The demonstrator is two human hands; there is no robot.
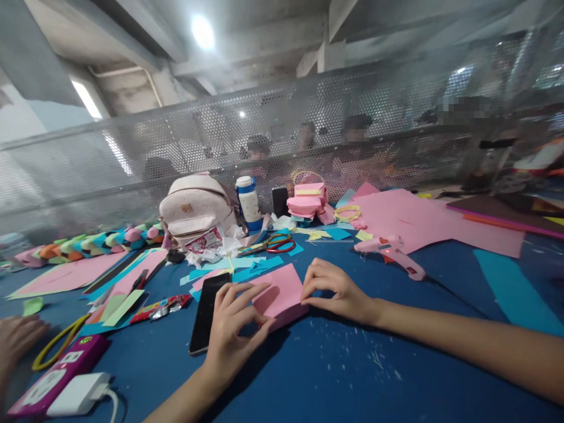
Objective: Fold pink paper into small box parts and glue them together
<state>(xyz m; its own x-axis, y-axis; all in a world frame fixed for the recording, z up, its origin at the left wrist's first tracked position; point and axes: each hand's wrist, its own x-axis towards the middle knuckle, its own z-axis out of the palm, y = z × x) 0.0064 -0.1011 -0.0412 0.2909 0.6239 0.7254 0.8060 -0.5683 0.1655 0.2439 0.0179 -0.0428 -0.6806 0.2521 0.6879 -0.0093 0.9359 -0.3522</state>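
A piece of pink craft paper (pixel 282 291), bent along its near edge, is held just above the blue table between my two hands. My left hand (pixel 235 326) grips its left side, thumb at the near edge and fingers over the top. At the right edge, the thumb and fingertips of my right hand (pixel 337 291) pinch the paper. A black smartphone (pixel 205 314) lies beside my left hand, partly covered by it. Blue paper scraps (pixel 255 269) lie behind the pink piece. A pink hot glue gun (pixel 392 252) rests to the right, beyond my right hand.
Scissors (pixel 279 242), a pale backpack (pixel 198 202), a white bottle (pixel 249 202) and a pink paper bag (pixel 307 202) stand or lie at the back. Large pink sheets (pixel 409 220) cover the back right. A purple power strip (pixel 57 373) and another person's hand (pixel 20 338) are at left.
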